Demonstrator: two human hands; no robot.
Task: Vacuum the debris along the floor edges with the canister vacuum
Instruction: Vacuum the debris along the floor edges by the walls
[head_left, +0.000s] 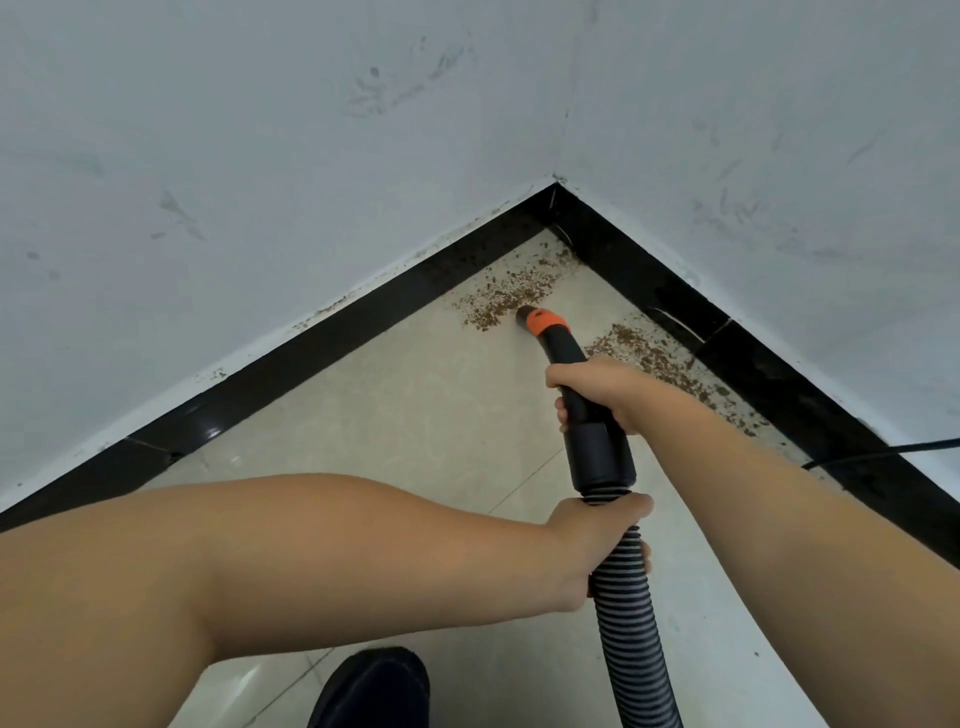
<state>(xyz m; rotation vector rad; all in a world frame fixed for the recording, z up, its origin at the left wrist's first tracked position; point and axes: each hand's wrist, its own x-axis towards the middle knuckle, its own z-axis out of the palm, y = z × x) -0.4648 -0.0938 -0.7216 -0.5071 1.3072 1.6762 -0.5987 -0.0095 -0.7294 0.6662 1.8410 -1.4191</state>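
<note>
Black nozzle (558, 340), orange collar, tip at brown debris (506, 301).

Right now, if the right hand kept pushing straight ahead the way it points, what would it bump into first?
Probably the brown debris. The right hand grips the black nozzle, whose tip sits at the near edge of that patch. Past it comes the black baseboard, though depth is hard to judge here.

Orange-collared black nozzle (545, 325), brown debris (509, 301), black skirting (311, 338)
</note>
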